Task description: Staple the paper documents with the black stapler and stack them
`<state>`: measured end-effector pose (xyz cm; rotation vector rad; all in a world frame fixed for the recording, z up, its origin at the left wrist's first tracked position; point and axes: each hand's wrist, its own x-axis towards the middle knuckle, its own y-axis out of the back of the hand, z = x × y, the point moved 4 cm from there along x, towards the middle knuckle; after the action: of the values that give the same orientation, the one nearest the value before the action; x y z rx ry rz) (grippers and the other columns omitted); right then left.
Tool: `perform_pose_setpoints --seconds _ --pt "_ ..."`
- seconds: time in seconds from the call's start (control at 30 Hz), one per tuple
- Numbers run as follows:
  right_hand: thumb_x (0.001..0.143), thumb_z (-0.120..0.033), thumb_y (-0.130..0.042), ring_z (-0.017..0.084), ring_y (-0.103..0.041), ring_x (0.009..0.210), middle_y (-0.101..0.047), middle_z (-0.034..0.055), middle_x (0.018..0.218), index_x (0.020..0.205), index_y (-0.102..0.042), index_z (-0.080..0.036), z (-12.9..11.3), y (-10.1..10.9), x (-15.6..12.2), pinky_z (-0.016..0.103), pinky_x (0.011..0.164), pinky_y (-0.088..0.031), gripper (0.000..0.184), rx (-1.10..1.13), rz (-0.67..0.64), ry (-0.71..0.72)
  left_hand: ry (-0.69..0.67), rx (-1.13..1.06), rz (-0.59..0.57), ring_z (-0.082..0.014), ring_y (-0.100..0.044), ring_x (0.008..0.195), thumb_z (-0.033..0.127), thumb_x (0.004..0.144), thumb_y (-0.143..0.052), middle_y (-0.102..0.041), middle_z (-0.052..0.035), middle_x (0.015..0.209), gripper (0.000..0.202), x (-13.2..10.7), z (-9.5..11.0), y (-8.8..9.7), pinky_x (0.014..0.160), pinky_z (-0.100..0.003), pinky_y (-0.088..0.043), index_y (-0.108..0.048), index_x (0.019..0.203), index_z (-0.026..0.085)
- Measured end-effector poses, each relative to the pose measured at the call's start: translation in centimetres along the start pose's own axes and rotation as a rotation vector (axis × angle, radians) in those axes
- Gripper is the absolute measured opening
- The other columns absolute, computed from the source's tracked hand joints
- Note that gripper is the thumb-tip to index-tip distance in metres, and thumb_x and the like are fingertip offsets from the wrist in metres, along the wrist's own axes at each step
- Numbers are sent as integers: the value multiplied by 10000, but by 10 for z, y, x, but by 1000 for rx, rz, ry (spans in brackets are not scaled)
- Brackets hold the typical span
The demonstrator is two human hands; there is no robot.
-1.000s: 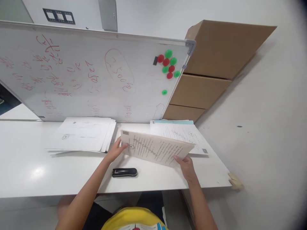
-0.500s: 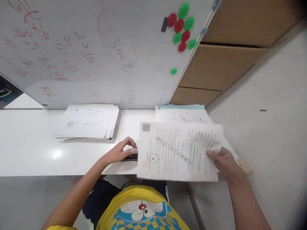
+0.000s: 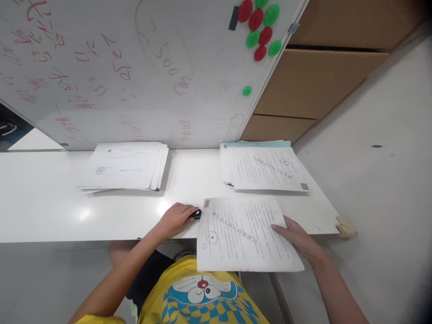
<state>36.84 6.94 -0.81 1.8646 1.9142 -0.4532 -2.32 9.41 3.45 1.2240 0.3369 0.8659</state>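
The left hand lies curled over a small black object at the table's near edge, covering all but its dark rounded end. Just right of it lies a stack of white sheets, printed with lines of text, a code at the top corner and a round stamp lower left; its near part overhangs the edge. The right hand pinches the stack's right edge, thumb on top.
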Motion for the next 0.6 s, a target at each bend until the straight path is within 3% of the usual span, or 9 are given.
perform_pose_setpoints --seconds 0.17,0.43,0.6 --pt "646 -404 -791 328 -688 943 -719 122 1081 1131 -650 -215 4 2 -1 476 828 -550 540 -23 51 37 19 -8 -10 -252 -630 975 216 917 -462 -652 -81 1157 341 -1 1 -3 796 -412 -478 -483 1257 232" --pt "637 -421 -779 333 -689 937 -718 112 1084 1088 -659 -254 6 15 -6 369 698 -593 495 -85 151 7 49 -15 88 -236 -635 979 247 918 -460 -663 -98 1119 358 -5 -1 3 801 -387 -487 -446 1273 208" --pt "676 -453 -744 343 -674 979 -706 105 1119 1167 -613 -233 -5 11 -13 389 740 -592 554 -165 131 -19 29 26 54 -224 -636 971 219 913 -462 -661 -85 1127 350 -3 2 3 794 -371 -487 -465 1264 214"
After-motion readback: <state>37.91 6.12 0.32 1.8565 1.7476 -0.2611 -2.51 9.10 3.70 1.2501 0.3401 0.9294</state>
